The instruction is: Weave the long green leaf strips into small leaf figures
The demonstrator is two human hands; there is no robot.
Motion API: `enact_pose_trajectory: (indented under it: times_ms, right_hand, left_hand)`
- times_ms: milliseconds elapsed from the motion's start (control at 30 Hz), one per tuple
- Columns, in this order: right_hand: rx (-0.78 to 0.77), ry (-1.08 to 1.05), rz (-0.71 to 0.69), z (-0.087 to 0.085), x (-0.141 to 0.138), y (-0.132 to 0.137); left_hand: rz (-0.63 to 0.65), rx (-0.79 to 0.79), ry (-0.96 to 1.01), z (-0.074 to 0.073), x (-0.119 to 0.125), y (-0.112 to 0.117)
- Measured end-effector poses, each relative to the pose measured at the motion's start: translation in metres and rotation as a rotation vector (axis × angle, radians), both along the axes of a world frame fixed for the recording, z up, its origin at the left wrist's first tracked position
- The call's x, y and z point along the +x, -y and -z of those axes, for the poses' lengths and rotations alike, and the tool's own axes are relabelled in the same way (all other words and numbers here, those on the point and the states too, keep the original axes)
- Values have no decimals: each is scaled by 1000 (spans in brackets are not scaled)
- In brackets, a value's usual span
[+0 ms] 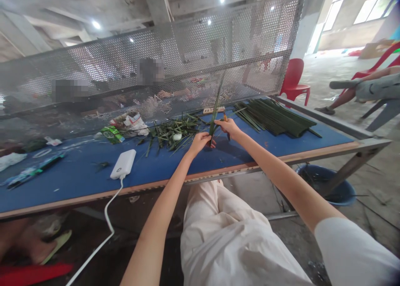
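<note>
Over the blue tabletop (200, 163), my left hand (200, 143) is closed around the lower part of a long green leaf strip (216, 105), which stands nearly upright. My right hand (230, 128) is closed just to the right, its fingertips at the same strip. A slim tool with an orange end (225, 116) sticks up from my right hand; its kind is not clear. Left of my hands lies a loose heap of green leaf scraps (168, 130) with a small pale round object (177, 136) on it. A stack of long flat leaves (278, 117) lies to the right.
A white power bank (123, 163) with a cable lies left, near a green packet (111, 134) and crumpled wrapping (136, 123). A perforated metal screen (187, 57) rises behind the table. A blue basin (340, 190) stands below right; a red chair (295, 80) and a seated person are beyond.
</note>
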State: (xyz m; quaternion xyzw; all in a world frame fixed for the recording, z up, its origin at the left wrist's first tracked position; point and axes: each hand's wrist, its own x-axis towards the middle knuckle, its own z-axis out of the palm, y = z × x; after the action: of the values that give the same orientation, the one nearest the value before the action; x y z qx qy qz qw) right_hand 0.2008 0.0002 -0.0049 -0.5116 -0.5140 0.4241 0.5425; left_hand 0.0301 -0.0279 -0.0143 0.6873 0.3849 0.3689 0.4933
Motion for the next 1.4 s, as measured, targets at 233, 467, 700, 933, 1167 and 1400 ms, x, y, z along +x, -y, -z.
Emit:
enact_pose_trajectory:
  times_ms: [233,467,700,933,1167,1400]
  right_hand:
    - [99,484,200,0,6,3]
    - [159,975,230,3,8,12]
    - [325,1020,176,3,1,19]
    - [627,754,420,2,2,15]
    - [349,341,-33,18,-3,-14]
    - [222,7,-113,16,0,-6]
  left_hand:
    - [-147,58,141,-2,-2,-2]
    - [-278,48,261,-3,-7,-5]
    - [-251,-31,344,-6,-9,-4]
    - [-145,-92,208,-8,-6,0]
    - [-10,-76,60,-7,-5,4]
    - [2,-66,43,-7,-4,5]
